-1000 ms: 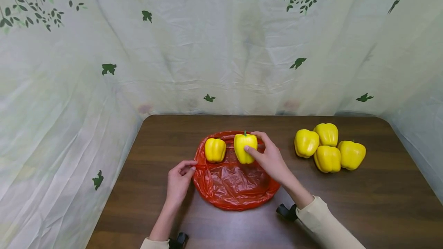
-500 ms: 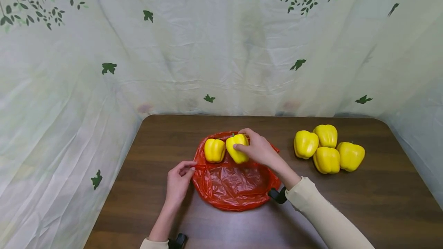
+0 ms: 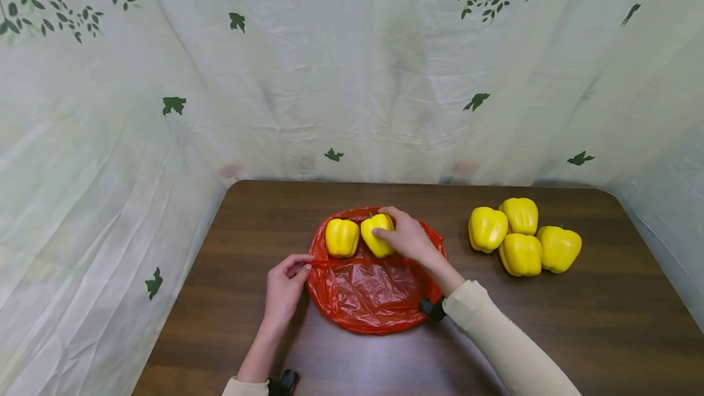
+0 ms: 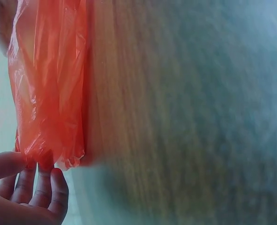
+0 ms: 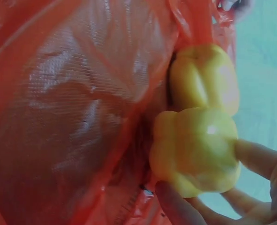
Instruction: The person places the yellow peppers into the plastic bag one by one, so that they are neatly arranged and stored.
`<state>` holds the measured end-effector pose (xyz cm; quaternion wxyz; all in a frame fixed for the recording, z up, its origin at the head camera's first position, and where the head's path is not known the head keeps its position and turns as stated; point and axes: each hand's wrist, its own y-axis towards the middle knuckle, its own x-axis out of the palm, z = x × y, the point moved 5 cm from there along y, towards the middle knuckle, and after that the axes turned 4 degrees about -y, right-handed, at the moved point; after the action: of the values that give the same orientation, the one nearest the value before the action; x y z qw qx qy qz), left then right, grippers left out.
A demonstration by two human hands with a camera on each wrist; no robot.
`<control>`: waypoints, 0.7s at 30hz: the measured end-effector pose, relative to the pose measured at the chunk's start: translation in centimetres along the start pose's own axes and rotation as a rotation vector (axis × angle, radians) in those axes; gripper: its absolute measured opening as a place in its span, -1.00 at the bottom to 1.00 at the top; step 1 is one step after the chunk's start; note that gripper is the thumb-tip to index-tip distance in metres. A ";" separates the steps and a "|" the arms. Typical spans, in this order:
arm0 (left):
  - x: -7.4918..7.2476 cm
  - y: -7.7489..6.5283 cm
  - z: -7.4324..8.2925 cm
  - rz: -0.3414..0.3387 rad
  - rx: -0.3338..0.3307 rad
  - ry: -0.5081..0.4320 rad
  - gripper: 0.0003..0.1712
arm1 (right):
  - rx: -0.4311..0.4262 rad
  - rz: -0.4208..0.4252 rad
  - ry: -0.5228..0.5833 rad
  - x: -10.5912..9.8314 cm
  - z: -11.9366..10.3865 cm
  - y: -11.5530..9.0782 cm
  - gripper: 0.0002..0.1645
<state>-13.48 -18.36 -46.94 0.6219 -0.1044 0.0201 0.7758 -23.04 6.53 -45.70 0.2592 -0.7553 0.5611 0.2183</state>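
Observation:
A red plastic bag lies spread with its mouth open on the table. Inside its far side sits a yellow bell pepper. Just right of that one, my right hand grips a second yellow bell pepper, thumb on the near side and fingers round the back. In the right wrist view the held bell pepper is right up against the other bell pepper. My left hand pinches the bag's left rim between thumb and fingers; the left wrist view shows the fingertips on the red plastic.
Several more yellow bell peppers stand in a cluster on the right of the brown wooden table. A pale cloth backdrop with leaf prints hangs behind the table and along its sides.
My right hand has moved left with its bell pepper, which now tilts beside the other one in the bag. The left hand has stayed at the rim.

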 end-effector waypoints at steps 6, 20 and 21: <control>-0.1 1.2 -2.5 0.014 -0.018 -0.016 -0.81 | 0.004 0.025 0.021 0.6 0.4 0.3 -0.41; -0.3 1.5 -3.8 0.031 0.007 -0.025 -0.81 | -0.010 0.095 0.012 1.3 0.3 0.8 -0.50; -0.2 1.5 -3.9 0.030 0.003 -0.026 -0.81 | -0.008 0.094 0.019 1.3 0.3 0.8 -0.51</control>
<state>-14.39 -19.55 -50.83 0.6107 -0.0928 0.0147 0.7863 -23.44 5.56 -46.84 0.2404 -0.7311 0.5975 0.2251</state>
